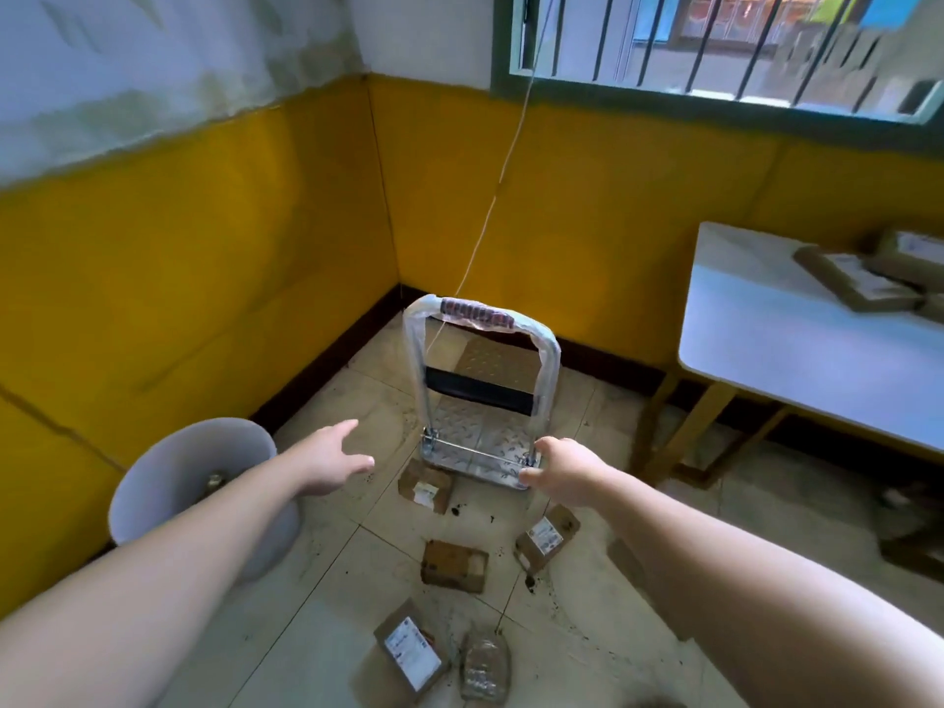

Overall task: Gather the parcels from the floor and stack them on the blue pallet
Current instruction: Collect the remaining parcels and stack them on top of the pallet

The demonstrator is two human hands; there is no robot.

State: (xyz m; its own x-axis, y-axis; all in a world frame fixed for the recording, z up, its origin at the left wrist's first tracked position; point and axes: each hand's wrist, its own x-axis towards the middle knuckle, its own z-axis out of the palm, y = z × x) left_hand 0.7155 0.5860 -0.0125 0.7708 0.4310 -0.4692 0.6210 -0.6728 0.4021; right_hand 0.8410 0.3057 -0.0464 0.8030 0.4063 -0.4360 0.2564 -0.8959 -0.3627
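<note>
Several brown cardboard parcels lie on the tiled floor: one (425,486) against the front of a metal platform trolley (480,431), one (454,565) in the middle, one (546,538) to the right, one (410,651) nearest me. A clear-wrapped packet (484,667) lies beside that last one. My left hand (332,459) is stretched out, fingers apart, holding nothing, left of the trolley. My right hand (562,467) is at the trolley's front right corner with fingers curled; whether it grips the deck edge I cannot tell. No blue pallet is in view.
A white bucket (204,495) stands at the left by the yellow wall. A white table (817,339) with more flat parcels (863,281) is on the right. A thin cord (490,206) hangs from the barred window down to the trolley handle.
</note>
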